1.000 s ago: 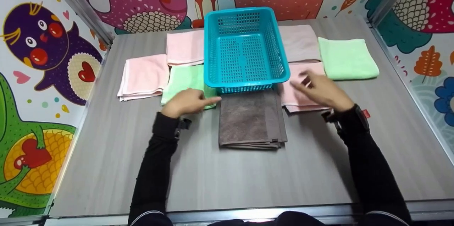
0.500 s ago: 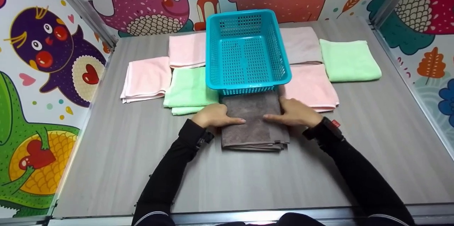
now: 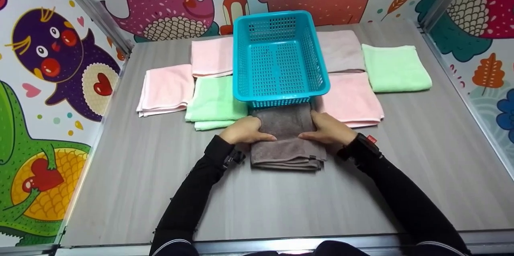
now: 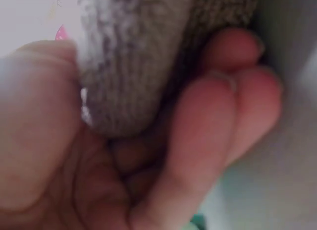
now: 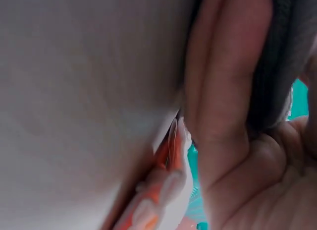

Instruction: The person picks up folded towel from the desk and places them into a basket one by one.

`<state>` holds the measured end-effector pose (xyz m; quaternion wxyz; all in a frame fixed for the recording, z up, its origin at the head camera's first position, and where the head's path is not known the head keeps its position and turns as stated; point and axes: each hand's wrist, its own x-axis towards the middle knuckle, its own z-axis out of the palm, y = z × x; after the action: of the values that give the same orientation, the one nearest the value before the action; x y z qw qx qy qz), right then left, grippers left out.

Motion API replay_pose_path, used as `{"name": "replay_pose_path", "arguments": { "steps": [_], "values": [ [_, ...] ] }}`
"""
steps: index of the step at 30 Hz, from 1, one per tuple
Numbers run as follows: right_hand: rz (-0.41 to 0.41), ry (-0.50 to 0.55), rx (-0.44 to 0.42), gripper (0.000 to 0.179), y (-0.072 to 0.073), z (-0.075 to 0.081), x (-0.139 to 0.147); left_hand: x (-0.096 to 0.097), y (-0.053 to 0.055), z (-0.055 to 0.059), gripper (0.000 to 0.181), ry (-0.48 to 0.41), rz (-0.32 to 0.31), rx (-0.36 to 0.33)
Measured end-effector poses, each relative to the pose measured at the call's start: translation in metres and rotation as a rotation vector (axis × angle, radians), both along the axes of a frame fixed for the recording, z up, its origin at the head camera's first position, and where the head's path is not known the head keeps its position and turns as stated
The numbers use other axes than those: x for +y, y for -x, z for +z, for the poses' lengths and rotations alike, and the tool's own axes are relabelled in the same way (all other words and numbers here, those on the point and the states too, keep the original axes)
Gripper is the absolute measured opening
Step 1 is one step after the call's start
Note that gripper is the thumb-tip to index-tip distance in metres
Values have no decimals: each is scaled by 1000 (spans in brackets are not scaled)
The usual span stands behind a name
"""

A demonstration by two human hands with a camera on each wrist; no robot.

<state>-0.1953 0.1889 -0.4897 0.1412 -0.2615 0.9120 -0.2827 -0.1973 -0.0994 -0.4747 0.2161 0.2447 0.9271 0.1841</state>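
Note:
A folded grey-brown towel (image 3: 287,152) lies in front of the blue-green basket (image 3: 321,59), creased across its middle. My left hand (image 3: 243,130) grips its left edge, thumb on top. On the opposite edge my right hand (image 3: 332,129) holds it the same way. In the left wrist view the towel's thick edge (image 4: 129,76) sits between the thumb side and the curled fingers (image 4: 203,111). The right wrist view shows the fingers (image 5: 228,66) under the dark towel edge, against the table surface. In the head view most fingers are hidden beneath the towel.
Left of the basket lie two pink towels (image 3: 166,87) (image 3: 211,56) and a green towel (image 3: 215,99). To its right are a greyish-pink towel (image 3: 341,51), a pink towel (image 3: 349,97) and another green towel (image 3: 395,69). Patterned panels (image 3: 52,67) enclose the table (image 3: 261,207).
Both hands came inward from beside the brown towel and took hold of its sides. Since half a second ago the towel has creased across the middle between the thumbs.

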Motion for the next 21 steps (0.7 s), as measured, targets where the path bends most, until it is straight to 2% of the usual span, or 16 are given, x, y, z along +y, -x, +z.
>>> {"name": "replay_pose_path", "arguments": {
  "steps": [3, 7, 13, 16, 21],
  "values": [
    [3, 1, 32, 48, -1, 3, -1, 2, -3, 5, 54, 3, -32, 46],
    [13, -33, 46, 41, -5, 14, 1, 6, -12, 18, 51, 13, -91, 99],
    [95, -68, 88, 37, -18, 46, 11, 9, -33, 47, 50, -16, -161, 164],
    [107, -36, 129, 36, -24, 68, 14, 6, -43, 65, 49, -78, -144, 201],
    [66, 73, 196, 35, -30, 100, 16, -2, -51, 83, 44, -148, -42, 304]
  ]
}}
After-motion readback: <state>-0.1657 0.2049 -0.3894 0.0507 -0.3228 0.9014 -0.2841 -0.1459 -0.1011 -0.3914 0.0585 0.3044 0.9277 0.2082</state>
